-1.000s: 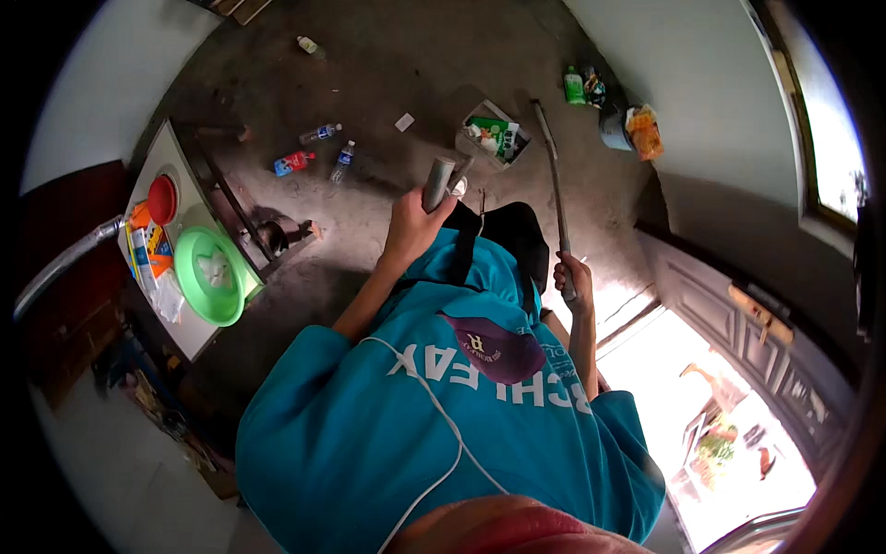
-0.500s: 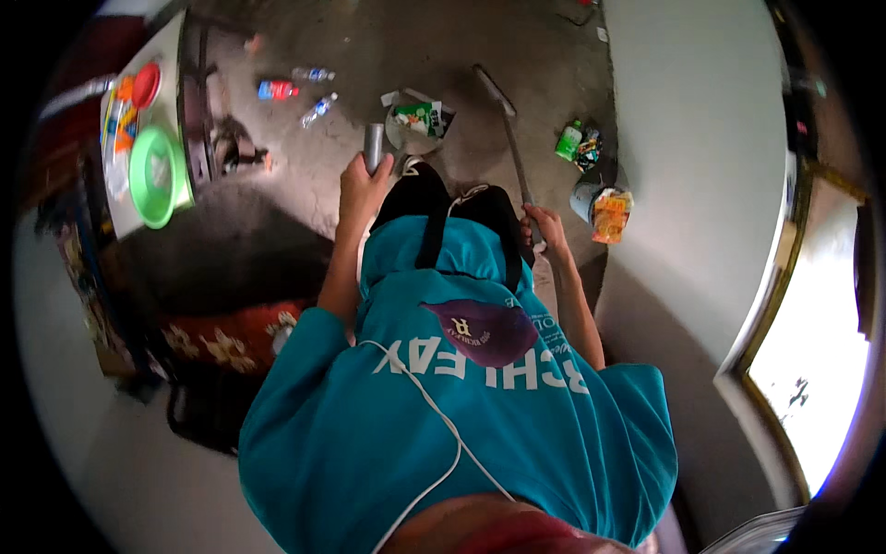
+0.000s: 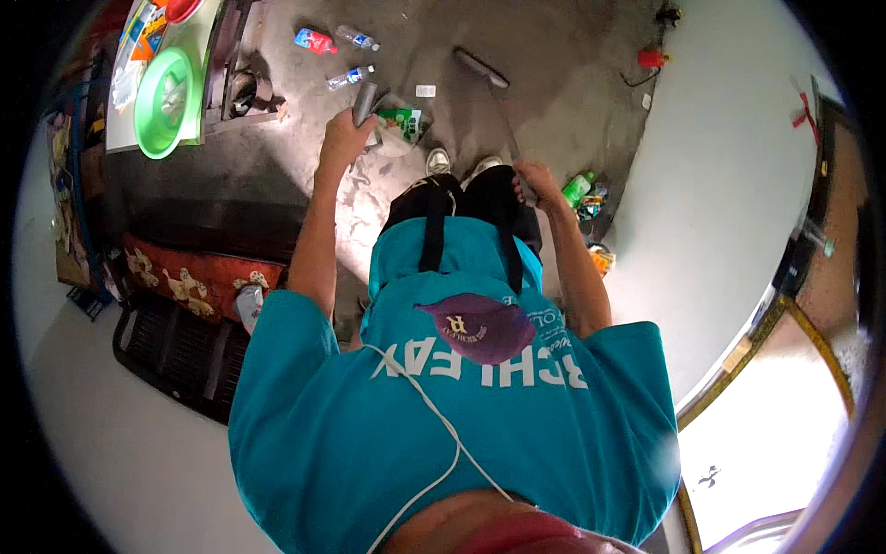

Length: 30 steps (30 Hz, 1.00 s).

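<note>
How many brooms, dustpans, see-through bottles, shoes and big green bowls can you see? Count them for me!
Grey long-handled broom, in the right hand: 1
Pale grey dustpan, its grey handle in the left hand: 1
Clear plastic bottles, lying flat: 2
White shoes: 2
Round green plastic basin: 1
Total: 7

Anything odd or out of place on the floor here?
Yes: a red-and-blue bottle and two clear bottles lie on their sides ahead of the left hand, with a small white card nearby. Loose on the floor, they look out of place. The broom in the right hand shows no obvious damage.
</note>
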Motion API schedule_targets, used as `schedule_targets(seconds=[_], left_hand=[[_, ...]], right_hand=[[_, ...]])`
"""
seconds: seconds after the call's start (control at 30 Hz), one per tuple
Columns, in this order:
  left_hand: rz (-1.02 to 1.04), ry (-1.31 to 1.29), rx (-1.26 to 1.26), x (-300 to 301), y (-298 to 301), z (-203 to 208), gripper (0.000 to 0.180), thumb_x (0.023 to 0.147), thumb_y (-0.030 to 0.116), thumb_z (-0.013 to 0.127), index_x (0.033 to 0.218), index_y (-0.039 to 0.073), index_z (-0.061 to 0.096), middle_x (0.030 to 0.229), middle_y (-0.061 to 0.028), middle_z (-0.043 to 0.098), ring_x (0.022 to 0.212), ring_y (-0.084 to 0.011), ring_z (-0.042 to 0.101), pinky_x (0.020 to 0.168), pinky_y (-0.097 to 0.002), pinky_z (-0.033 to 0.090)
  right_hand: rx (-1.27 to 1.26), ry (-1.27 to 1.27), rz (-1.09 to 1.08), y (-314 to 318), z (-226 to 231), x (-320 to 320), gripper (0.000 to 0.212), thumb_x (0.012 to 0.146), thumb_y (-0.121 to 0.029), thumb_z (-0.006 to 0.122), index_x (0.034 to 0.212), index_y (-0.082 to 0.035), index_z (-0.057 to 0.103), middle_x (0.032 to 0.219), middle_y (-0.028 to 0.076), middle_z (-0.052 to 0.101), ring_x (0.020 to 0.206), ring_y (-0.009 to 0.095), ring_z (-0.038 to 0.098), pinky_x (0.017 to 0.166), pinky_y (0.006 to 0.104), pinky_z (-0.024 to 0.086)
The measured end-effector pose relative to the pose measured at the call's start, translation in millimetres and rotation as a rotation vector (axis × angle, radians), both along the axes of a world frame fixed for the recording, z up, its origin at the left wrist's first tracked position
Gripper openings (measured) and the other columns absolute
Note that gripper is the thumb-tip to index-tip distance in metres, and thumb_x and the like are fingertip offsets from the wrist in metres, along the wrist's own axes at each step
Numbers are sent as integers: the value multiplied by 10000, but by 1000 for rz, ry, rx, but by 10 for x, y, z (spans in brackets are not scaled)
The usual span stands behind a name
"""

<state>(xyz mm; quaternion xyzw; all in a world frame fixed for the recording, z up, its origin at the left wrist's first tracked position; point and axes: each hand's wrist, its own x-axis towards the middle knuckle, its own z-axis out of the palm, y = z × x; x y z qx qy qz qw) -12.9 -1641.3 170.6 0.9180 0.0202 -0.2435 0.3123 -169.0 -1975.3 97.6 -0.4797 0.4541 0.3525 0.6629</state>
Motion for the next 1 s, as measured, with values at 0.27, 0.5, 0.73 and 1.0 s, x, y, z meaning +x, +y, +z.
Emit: schedule_targets(seconds=[0.27, 0.5, 0.73, 1.0], left_hand=[[-17, -22, 91, 531, -89, -33, 388, 773, 321, 614, 831, -62, 594, 649, -234, 590, 612, -347, 616, 556, -423, 465], [-35, -13, 158, 618, -410, -12, 393, 771, 335, 600, 854, -49, 602, 795, -250, 608, 790, -385, 603, 696, -441, 467], [3, 11, 238, 877, -607, 52, 377, 752, 332, 618, 875, -24, 625, 804, -245, 614, 794, -386, 602, 705, -443, 468], [6, -50, 271, 996, -541, -30, 402, 720, 368, 635, 826, -20, 637, 756, -242, 612, 749, -378, 609, 686, -436, 474]], right_hand=[[357, 168, 226, -475, -92, 345, 198, 877, -234, 521, 870, -37, 542, 593, 18, 519, 403, 87, 464, 333, 216, 373], [238, 105, 269, -753, 425, 511, 192, 859, -239, 568, 812, -52, 563, 583, 33, 542, 415, 109, 502, 331, 237, 393], [44, -55, 463, -814, 208, 763, 229, 868, -251, 547, 827, -25, 548, 575, 36, 531, 404, 140, 522, 343, 279, 431], [17, -133, 827, -848, -95, 916, 235, 848, -243, 570, 762, -24, 580, 534, 45, 525, 388, 145, 509, 329, 266, 386]])
